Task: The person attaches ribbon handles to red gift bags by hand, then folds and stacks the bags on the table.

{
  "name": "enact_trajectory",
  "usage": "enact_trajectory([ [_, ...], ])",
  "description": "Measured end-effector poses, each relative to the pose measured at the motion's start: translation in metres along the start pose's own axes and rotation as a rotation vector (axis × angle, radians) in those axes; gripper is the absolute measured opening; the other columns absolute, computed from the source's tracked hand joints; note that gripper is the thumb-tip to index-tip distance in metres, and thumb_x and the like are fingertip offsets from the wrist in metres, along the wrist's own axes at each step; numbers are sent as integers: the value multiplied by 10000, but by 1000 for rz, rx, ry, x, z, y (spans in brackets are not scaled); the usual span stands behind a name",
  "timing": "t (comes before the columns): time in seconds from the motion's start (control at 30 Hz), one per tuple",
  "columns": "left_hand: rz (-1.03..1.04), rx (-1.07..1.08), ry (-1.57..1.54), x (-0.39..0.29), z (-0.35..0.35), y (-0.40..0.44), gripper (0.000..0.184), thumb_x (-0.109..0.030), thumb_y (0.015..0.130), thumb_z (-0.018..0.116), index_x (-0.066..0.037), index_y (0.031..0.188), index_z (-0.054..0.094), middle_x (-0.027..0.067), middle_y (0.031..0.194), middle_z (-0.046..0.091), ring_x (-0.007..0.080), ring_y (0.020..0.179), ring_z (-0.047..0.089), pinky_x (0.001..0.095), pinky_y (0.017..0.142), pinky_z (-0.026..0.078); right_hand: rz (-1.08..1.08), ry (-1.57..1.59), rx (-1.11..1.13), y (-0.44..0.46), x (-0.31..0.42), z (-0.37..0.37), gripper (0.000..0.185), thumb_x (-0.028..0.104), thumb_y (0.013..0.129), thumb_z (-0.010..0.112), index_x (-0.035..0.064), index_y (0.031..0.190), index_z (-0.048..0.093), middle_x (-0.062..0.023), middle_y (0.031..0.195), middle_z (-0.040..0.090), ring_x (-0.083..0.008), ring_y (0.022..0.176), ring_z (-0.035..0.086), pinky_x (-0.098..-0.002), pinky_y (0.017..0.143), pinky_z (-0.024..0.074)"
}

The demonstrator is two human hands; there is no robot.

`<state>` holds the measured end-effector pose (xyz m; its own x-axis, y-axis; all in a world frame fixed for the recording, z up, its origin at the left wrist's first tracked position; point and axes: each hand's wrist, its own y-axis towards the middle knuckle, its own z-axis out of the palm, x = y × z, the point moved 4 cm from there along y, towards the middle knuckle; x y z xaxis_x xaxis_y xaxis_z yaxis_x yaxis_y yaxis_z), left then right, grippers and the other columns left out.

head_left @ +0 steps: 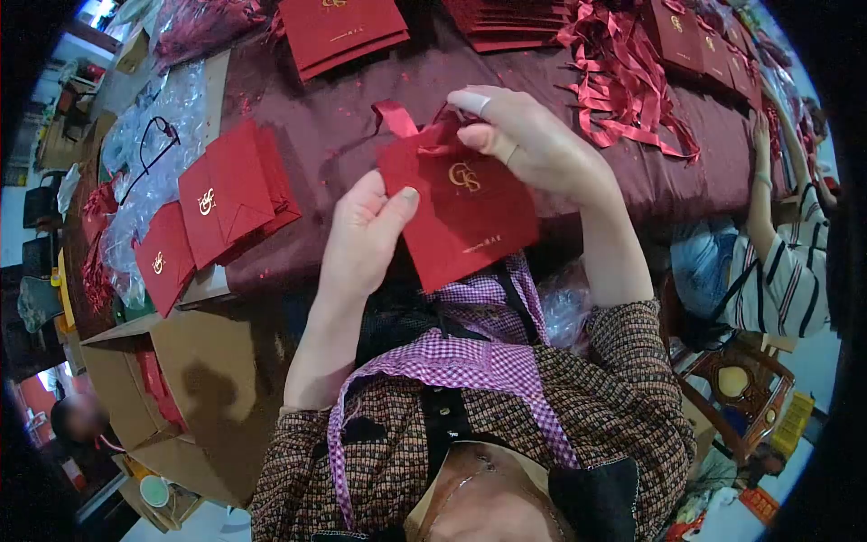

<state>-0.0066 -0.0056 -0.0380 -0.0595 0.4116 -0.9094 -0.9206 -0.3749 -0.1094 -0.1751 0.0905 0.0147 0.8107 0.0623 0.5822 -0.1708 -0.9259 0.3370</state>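
A red paper gift bag (pixel 474 208) with gold lettering is held tilted in front of my chest. My left hand (pixel 366 230) pinches its left side, thumb on the front face. At the bag's top edge my right hand (pixel 528 144) is closed, thumb and forefinger together at the ribbon handle; the exact grip is partly hidden. A white cover (pixel 470 104) wraps the tip of one right finger. From the bag's upper left a loop of red ribbon (pixel 395 118) sticks up.
Stacked red bags (pixel 235 190) stand at left, beside clear plastic wrap (pixel 172 154) and glasses (pixel 158 144). More bags (pixel 348 36) and loose ribbons (pixel 623 81) lie on the dark red tablecloth (pixel 307 117). A cardboard box (pixel 217 388) stands below left; a co-worker's arm (pixel 766 181) reaches in at right.
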Motion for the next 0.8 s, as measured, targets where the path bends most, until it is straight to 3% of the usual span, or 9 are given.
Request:
enact_trajectory([
  [0.2,76,-32,-11,-8,-8,-3,325,-55,943,503,35,1254,477,103,1179,596,157,1037,572,302,924,434,6,21,-78,-6,1,-4,379,250,927,555,-7,1206,553,-184,1081,626,-313,959,609,-347,842,468],
  [0.27,143,-22,39,-13,-10,-5,296,-57,954,492,31,1236,493,86,1138,612,130,984,584,275,883,457,225,425,-226,-9,-8,-5,293,118,911,597,24,1189,596,-54,1007,663,-122,929,609,-249,825,469],
  [0.3,145,-17,36,-15,-9,-7,296,-57,954,492,31,1236,493,86,1138,612,130,984,584,275,883,457,241,329,-253,-7,-8,-12,271,75,903,604,30,1170,613,-9,996,651,-81,929,587,-220,816,465],
  [0.37,129,-19,59,-19,-8,-12,364,-32,926,529,38,1279,481,100,1238,576,163,1092,558,298,962,412,216,331,-259,-5,-2,-19,264,81,901,606,31,1160,617,-15,1001,646,-86,916,588,-215,804,465],
  [0.57,163,-19,217,-25,-1,-19,347,-56,949,511,34,1282,477,64,1125,608,102,1002,552,257,891,439,-116,39,-99,8,28,-17,208,116,876,625,61,1076,646,-48,906,624,-138,848,586,-261,786,465],
  [0.63,159,-21,271,-23,-6,-20,340,-53,946,516,33,1273,485,64,1127,607,102,1003,551,257,892,438,-149,87,-62,10,28,-15,148,132,865,622,17,956,639,-133,834,655,-281,748,628,-344,707,496],
  [0.67,150,-10,302,-21,-9,-20,338,-52,944,521,31,1269,489,63,1128,607,102,1006,550,258,893,437,-12,315,-209,5,19,-11,149,145,897,598,7,938,636,-100,798,660,-199,732,622,-307,694,493],
  [0.73,143,-1,331,-19,-10,-21,335,-50,941,525,30,1265,494,62,1128,606,103,1008,550,258,894,437,114,363,-440,4,12,-24,169,148,927,572,-9,932,634,-48,802,660,-115,752,597,-259,704,485],
  [0.8,158,-40,92,-17,-8,-22,345,-52,938,529,34,1270,490,70,1142,609,118,1028,556,275,914,431,255,549,-528,2,-3,-29,210,171,941,563,-25,956,636,-14,846,661,-75,800,588,-222,730,473],
])
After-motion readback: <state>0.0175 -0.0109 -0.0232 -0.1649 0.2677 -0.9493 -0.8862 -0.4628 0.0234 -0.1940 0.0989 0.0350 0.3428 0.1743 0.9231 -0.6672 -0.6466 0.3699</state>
